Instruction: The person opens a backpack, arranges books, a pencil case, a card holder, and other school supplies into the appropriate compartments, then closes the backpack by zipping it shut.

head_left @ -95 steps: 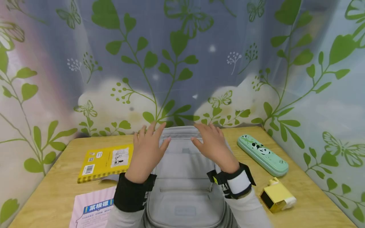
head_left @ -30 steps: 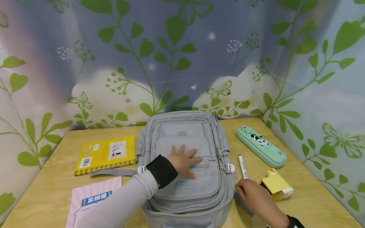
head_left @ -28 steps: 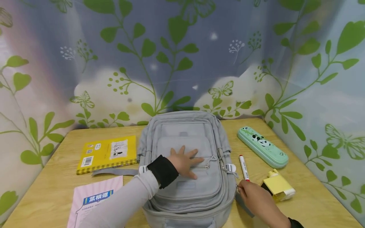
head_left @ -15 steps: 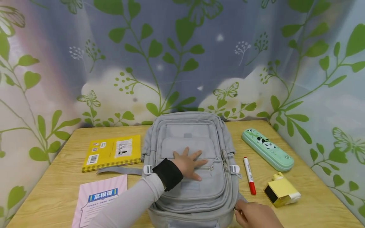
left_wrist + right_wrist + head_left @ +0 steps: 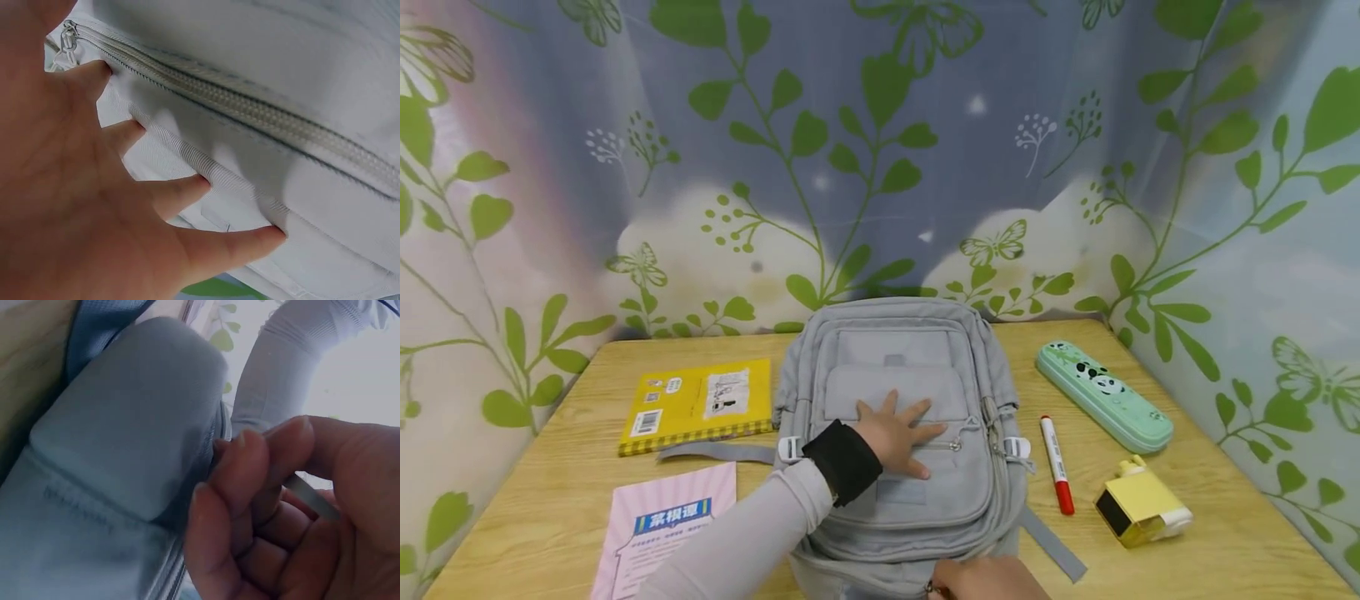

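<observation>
A grey backpack [image 5: 887, 342] lies front up on the table, its bottom end away from me or top unclear, with zipped pockets on its face. My left hand [image 5: 891, 437] rests on the front pocket with its fingers spread. The left wrist view shows those fingertips [image 5: 272, 234] pressing the cloth below a pocket zipper [image 5: 219, 97]. At the near edge of the bag, my right hand [image 5: 988, 579] pinches a zipper pull [image 5: 931, 590]. In the right wrist view the right hand [image 5: 275, 512] has curled fingers beside the seam, and a pale strip shows behind them.
Left of the bag lie a yellow book [image 5: 692, 404], a pink booklet [image 5: 662, 529] and a grey strap [image 5: 718, 451]. To the right are a marker [image 5: 1057, 467], a green panda pencil case [image 5: 1105, 396], a small yellow box-shaped item [image 5: 1142, 504] and another strap [image 5: 1052, 546].
Both hands were over the bag at first. Then the left hand settled flat on it, while the right hand gripped the pull at the right side and moved it around the near corner leftward.
</observation>
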### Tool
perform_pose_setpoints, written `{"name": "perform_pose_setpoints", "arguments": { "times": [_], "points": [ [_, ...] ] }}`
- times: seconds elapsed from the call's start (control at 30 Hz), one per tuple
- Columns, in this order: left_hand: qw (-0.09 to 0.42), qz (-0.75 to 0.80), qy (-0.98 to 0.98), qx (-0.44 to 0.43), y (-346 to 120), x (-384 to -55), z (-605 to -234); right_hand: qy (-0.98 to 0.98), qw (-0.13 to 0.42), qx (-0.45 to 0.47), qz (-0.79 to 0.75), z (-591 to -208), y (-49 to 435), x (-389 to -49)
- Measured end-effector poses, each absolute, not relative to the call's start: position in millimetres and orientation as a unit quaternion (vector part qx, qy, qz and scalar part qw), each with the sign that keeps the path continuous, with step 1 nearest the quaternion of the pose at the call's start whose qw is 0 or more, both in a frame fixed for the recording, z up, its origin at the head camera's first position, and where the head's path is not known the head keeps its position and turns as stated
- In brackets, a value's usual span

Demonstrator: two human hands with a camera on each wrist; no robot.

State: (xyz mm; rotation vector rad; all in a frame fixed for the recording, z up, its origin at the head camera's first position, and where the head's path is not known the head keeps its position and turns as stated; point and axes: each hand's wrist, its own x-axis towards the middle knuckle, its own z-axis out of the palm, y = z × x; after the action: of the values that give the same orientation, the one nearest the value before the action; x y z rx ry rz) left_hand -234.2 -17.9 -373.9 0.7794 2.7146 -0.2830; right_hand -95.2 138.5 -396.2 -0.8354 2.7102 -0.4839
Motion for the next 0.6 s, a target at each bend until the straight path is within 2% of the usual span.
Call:
{"name": "perform_pose_setpoints", "arguments": {
  "times": [0.17,0.23,0.3,0.37,0.43,0.53,0.6],
  "points": [
    [0.156,-0.051,0.937,0.309,-29,-229,-374,0.93,0.137,-0.282,-0.192,-393,148,-97],
    [0.144,-0.018,0.924,0.355,-41,-217,-371,0.929,0.131,-0.276,-0.21,-392,152,-95],
    [0.133,0.036,0.901,0.412,-53,-200,-364,0.928,0.101,-0.278,-0.227,-391,155,-92],
    [0.135,0.094,0.871,0.464,-62,-184,-357,0.921,0.036,-0.297,-0.25,-391,156,-88],
    [0.164,0.163,0.836,0.498,-66,-170,-354,0.907,-0.045,-0.325,-0.264,-390,154,-86],
    [0.252,0.259,0.778,0.514,-66,-158,-355,0.879,-0.15,-0.368,-0.263,-390,148,-85],
    [0.317,0.303,0.74,0.51,-63,-153,-359,0.864,-0.19,-0.388,-0.26,-390,145,-86]
  ]
}}
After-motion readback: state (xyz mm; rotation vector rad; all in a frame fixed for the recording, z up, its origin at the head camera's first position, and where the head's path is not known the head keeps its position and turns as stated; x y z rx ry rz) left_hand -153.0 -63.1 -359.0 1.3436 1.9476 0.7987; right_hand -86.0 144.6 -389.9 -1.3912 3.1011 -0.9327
